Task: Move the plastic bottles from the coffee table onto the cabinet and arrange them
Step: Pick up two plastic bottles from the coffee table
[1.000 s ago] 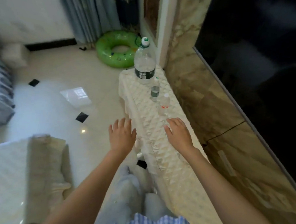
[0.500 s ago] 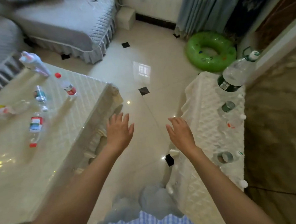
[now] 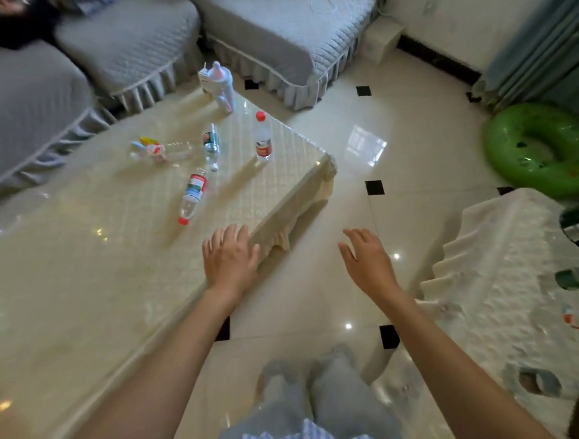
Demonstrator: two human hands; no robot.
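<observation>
Hands empty over the coffee table edge, four bottles left on its top

Coffee table [image 3: 79,268] is the landmark: glossy cream top, quilted cover, one corner pointing toward the tiled floor [image 3: 360,121].

- Left hand [image 3: 231,257]: palm down over the table's near edge, fingers straight and slightly spread, holding nothing. Whether it touches the surface cannot be told.
- Right hand [image 3: 368,260]: off the table's edge, over the floor, fingers loosely spread, holding nothing.
- Upright bottle [image 3: 262,137], red cap, red label: stands near the table's far corner.
- Lying bottle with red cap [image 3: 193,197]: on its side toward the middle of the top, cap toward the left hand, nearest of the four to it.
- Green-labelled bottle [image 3: 211,147]: on its side, just beyond the red-capped one.
- Clear bottle [image 3: 163,152]: on its side, beside the green-labelled one, farther from the corner.
- White toy figure [image 3: 218,85]: at the table's far edge, by the grey sofa [image 3: 284,24].
- Cabinet [image 3: 497,273]: across the floor from the table, under a white quilted cover; several bottles there, blurred at the frame edge.
- Green swim ring [image 3: 543,148]: on the floor beyond the cabinet.
</observation>
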